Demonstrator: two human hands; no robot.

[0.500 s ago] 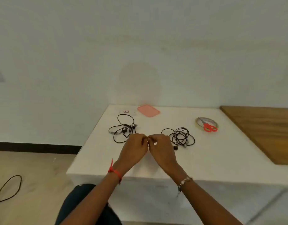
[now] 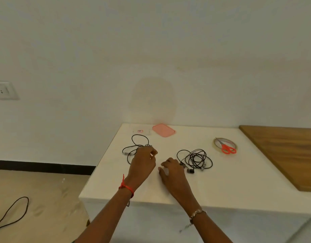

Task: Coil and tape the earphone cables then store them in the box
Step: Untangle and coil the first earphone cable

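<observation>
Head view: my left hand covered the left earphone cable, fingers curled; grip unclear. My right hand rested, fingers loosely apart, beside the right earphone cable.

- Smooth white slab worktop: showing a matt, even face.
- Brown wooden board: showing lengthwise grain and a faint satin sheen.
- Thin black earphone cable tangle on the left and thin black earphone cable tangle on the right: looking smooth and rubbery, with the plugs and buds glinting grey.
- Flat pink plastic lid: looking smooth and matt.
- Clear plastic box: looking nearly see-through.
- Translucent tape roll: shining glossy.
- Orange-handled scissors: showing plastic grips and dull metal blades.
- Red thread wristband: looking fibrous.
- Metal link bracelet: glinting.
</observation>
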